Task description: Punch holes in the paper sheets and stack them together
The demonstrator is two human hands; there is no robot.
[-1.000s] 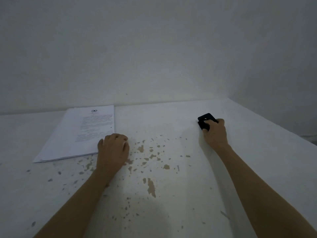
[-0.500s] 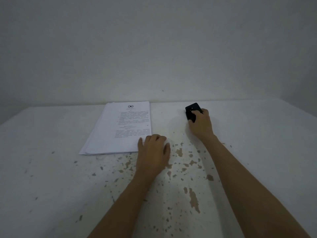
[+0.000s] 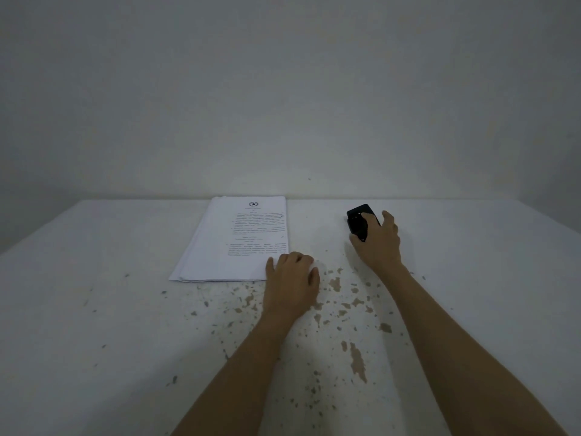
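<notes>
A stack of white printed paper sheets [image 3: 232,243] lies flat on the white table [image 3: 110,309], near the back wall. My left hand [image 3: 290,281] rests with fingers curled at the stack's near right corner, touching the paper edge. Whether it pinches a sheet is hidden under the fingers. To the right, a small black hole punch [image 3: 358,220] sits on the table. My right hand [image 3: 379,242] is wrapped around its near end, thumb and fingers on its sides.
The table's white paint is chipped in brown flecks [image 3: 355,357] in front of my hands. A bare white wall [image 3: 283,89] rises straight behind the table. The table's left edge [image 3: 41,228] runs back toward the wall.
The view has swung left, so paper and punch now sit more central. My right hand has kept its hold on the punch. My left hand has stayed at the stack's corner.
</notes>
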